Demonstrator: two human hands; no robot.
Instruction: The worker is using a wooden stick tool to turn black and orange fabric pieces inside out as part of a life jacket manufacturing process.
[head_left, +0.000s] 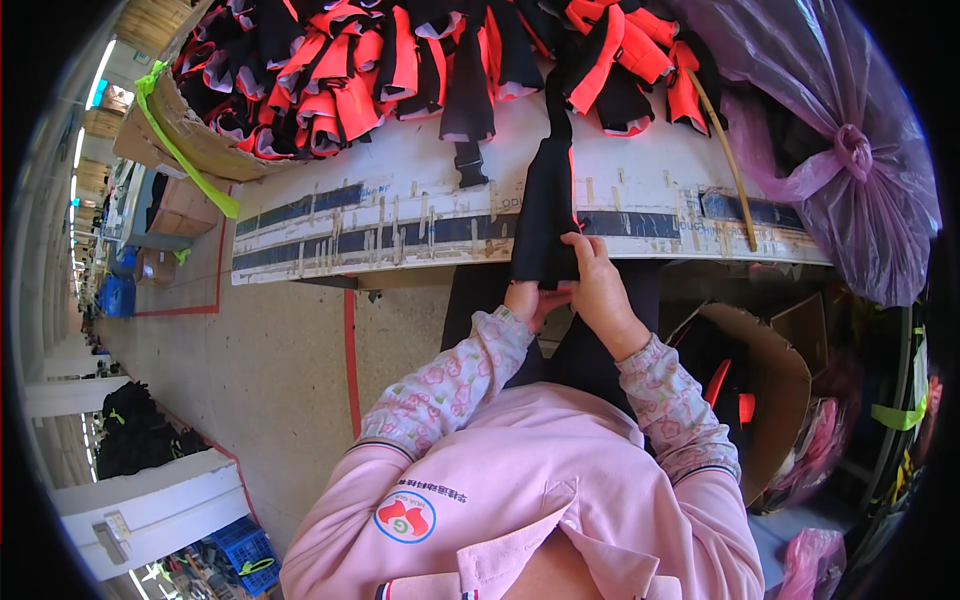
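Observation:
A black fabric piece [543, 215] with an orange edge and a narrow strap lies over the table's front edge in front of me. My left hand [530, 303] grips its lower end from below, fingers partly hidden by the cloth. At the piece's right edge, my right hand [598, 295] is closed on the fabric, its fingertips close to the left hand's. Beyond lies a heap of black and bright orange fabric pieces [355, 95]. A black buckle [470, 165] on a strap hangs from the heap, left of the held piece.
The worn white table [400, 180] carries dark tape strips. A thin wooden stick [735, 170] leans at the right, near a knotted purple plastic bag [870, 190]. An open cardboard box [775, 370] stands below right. Red lines [352, 360] mark the floor.

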